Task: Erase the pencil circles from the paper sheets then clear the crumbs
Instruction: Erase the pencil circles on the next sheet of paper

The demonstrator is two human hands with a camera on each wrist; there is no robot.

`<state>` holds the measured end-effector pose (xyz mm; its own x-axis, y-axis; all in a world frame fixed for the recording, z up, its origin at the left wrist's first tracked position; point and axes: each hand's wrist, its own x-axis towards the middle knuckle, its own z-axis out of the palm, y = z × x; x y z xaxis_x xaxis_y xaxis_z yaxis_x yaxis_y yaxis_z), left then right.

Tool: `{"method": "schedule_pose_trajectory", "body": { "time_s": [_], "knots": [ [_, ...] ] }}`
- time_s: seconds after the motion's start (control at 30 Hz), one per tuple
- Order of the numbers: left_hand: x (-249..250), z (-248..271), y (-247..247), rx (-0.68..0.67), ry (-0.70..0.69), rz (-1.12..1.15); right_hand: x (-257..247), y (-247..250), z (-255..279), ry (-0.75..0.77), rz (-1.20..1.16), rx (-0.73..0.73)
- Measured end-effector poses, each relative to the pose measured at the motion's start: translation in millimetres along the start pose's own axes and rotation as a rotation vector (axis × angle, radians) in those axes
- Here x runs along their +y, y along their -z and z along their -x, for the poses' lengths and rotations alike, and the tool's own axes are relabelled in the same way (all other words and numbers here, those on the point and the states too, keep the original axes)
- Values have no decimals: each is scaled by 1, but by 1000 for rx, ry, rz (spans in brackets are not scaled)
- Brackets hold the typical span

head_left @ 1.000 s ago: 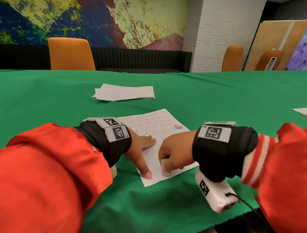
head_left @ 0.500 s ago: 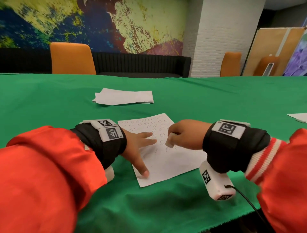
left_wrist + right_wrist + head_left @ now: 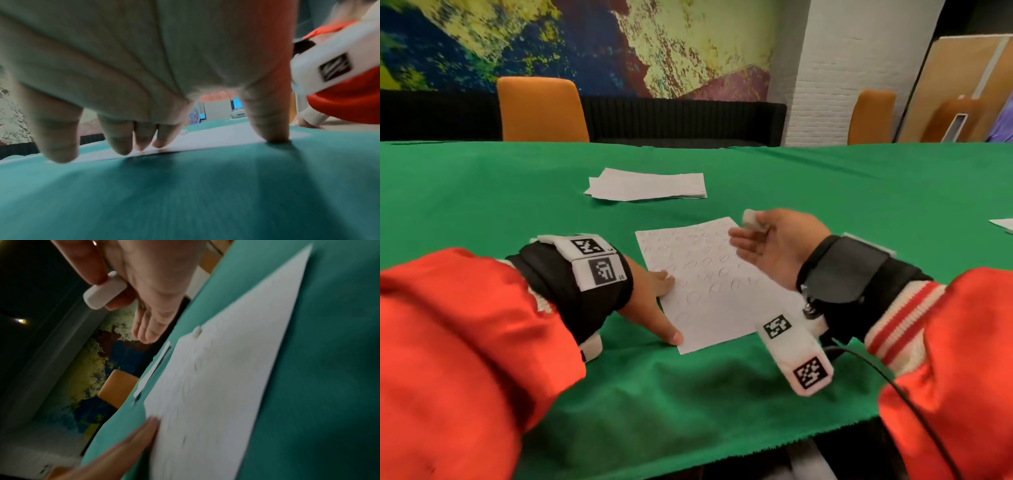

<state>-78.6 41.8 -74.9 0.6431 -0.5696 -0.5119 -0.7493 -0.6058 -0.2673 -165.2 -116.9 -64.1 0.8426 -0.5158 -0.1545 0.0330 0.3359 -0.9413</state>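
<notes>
A white paper sheet [image 3: 709, 284] covered in faint pencil circles lies on the green table. My left hand [image 3: 654, 301] presses flat on its left edge, with straight fingers [image 3: 121, 142] and the thumb on the near corner. My right hand [image 3: 767, 243] hovers above the sheet's far right corner, turned palm-up. Its thumb pinches a white eraser [image 3: 751, 219] against the fingers; the right wrist view shows the eraser [image 3: 104, 293] sticking out of that pinch. A small white lump [image 3: 197, 331] sits on the sheet's far corner; the right hand hides it in the head view.
A stack of white sheets [image 3: 647, 186] lies farther back on the green tablecloth [image 3: 825, 192]. Another sheet [image 3: 1001, 224] shows at the right edge. Two orange chairs [image 3: 541, 109] stand behind the table. The table's near edge runs just below my forearms.
My right hand has lifted off the sheet, moved from its near part to above the far right corner and turned palm-up, still holding the eraser. The left hand stays pressed on the left edge.
</notes>
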Motion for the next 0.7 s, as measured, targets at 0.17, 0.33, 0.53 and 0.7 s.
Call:
{"method": "schedule_pose_trajectory", "body": {
  "time_s": [0.17,0.33,0.53,0.7],
  "knots": [
    [3,2,0,-1,11,-16,34,-30,17,-213,-86,-154],
    [1,0,-3,3,44,-22,68,-46,21,-339,-253,-135],
    [2,1,-3,20,52,-22,63,-32,-1,-172,-286,106],
    [3,2,-2,26,52,0,40,-5,-11,-54,-355,257]
  ]
}}
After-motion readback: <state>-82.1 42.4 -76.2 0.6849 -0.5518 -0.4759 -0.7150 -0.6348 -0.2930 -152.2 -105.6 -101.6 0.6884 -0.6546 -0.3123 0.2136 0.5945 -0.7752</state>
